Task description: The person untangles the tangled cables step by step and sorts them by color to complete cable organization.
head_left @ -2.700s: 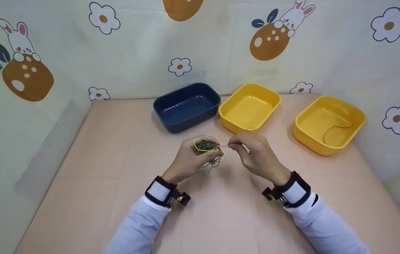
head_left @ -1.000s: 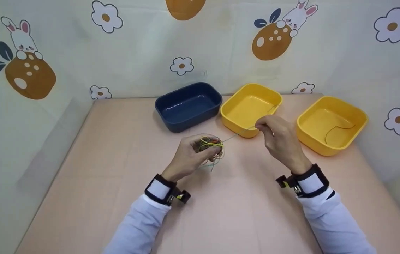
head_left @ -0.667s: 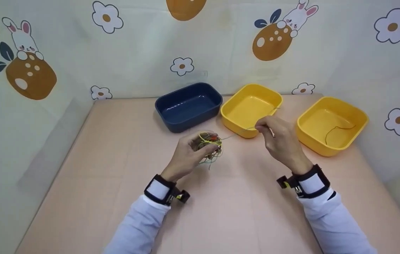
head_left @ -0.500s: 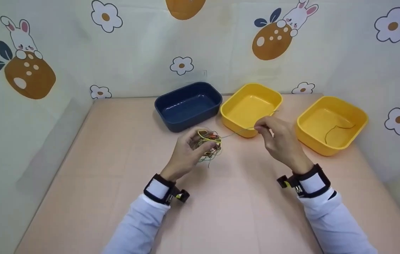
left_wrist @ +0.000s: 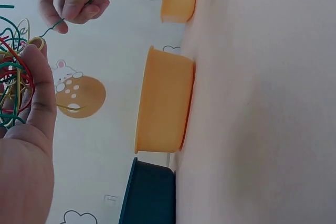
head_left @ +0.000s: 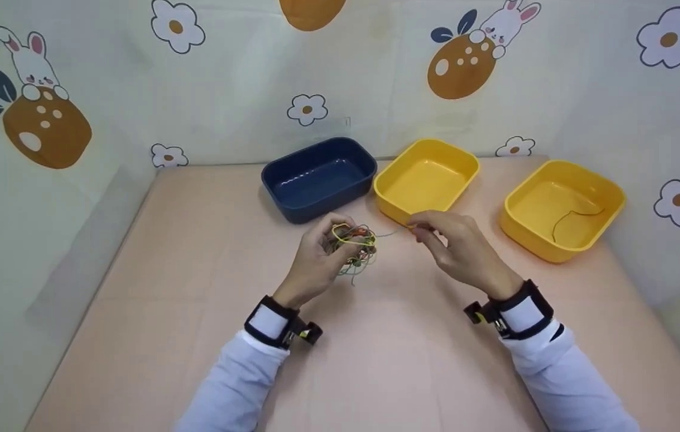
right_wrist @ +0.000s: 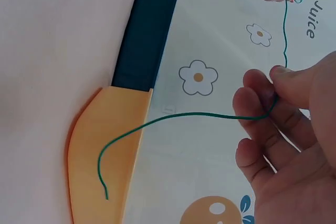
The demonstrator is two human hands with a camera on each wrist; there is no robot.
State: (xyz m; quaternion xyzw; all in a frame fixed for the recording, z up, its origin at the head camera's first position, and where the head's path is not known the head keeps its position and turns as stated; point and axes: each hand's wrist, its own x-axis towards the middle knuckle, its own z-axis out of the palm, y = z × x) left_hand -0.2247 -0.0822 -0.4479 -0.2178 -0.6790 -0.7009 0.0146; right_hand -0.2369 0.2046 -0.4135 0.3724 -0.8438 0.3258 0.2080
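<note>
My left hand holds a tangled bundle of thin coloured wires, green, red and yellow, with loose loops spilling past its thumb. From that bundle a single green wire runs across to my right hand. The right thumb and index finger pinch this wire partway along, close beside the left hand. In the right wrist view its free end hangs past the fingers, curving down in front of a yellow bin. Both hands are raised over the table, before the bins.
At the back stand a dark blue bin, a middle yellow bin and a right yellow bin. One dark thin wire lies inside the right yellow bin. A patterned cloth hangs behind the pink table.
My right hand drew the green wire out to the right, then came back left toward the bundle. The left hand rose slightly, and red strands now show in the bundle.
</note>
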